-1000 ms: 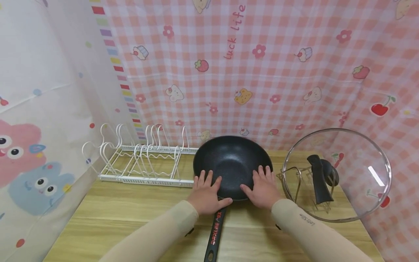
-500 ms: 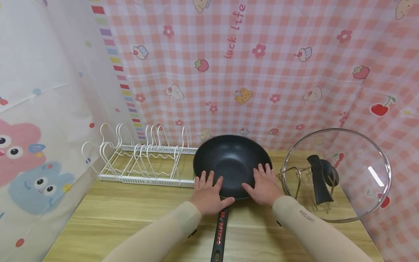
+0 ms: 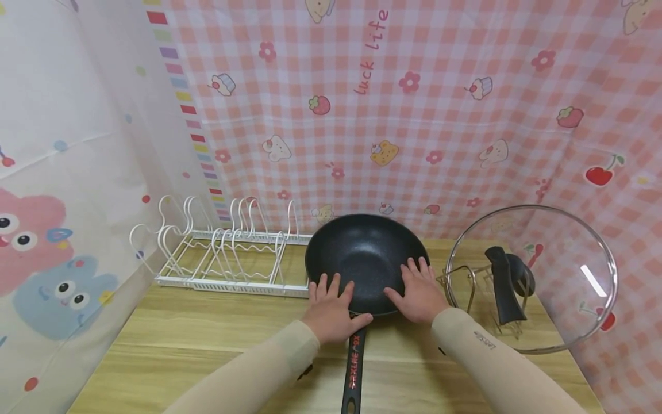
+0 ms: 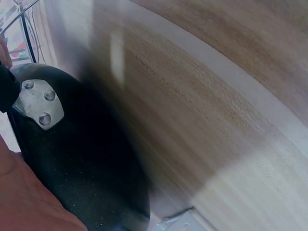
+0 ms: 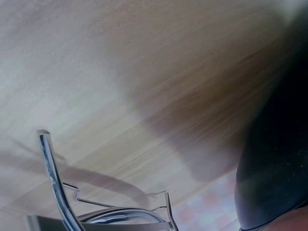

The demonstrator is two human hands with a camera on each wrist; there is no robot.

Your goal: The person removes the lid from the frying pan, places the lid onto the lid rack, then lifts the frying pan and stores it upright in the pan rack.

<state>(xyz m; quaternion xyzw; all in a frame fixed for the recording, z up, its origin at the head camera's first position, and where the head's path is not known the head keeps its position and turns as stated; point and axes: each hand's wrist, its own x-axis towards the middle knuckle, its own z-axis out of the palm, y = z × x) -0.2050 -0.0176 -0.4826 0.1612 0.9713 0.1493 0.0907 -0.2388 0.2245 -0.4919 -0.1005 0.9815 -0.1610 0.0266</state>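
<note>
A black frying pan with deep, sloping sides [image 3: 364, 247] stands on the wooden table, its lettered handle [image 3: 353, 374] pointing toward me. My left hand [image 3: 333, 307] lies on the near left part of its rim, fingers spread over the inside and thumb by the handle's base. Across from it, my right hand [image 3: 420, 293] rests on the near right rim with straight fingers. The left wrist view shows the pan's dark outer wall [image 4: 86, 159] and the riveted metal bracket [image 4: 43, 103]. Only an edge of the right hand [image 5: 291, 221] appears in the right wrist view.
A white wire rack [image 3: 243, 286] sits left of the pan, its end close to the pan's rim. At the right, a large glass lid [image 3: 558, 230] with a black handle leans upright in a metal stand [image 3: 473, 282]. A checked cloth [image 3: 336, 126] hangs behind.
The pan has turned slightly, so its handle end has swung to the right. My left hand has shifted a little right and nearer to me; the right hand has barely moved.
</note>
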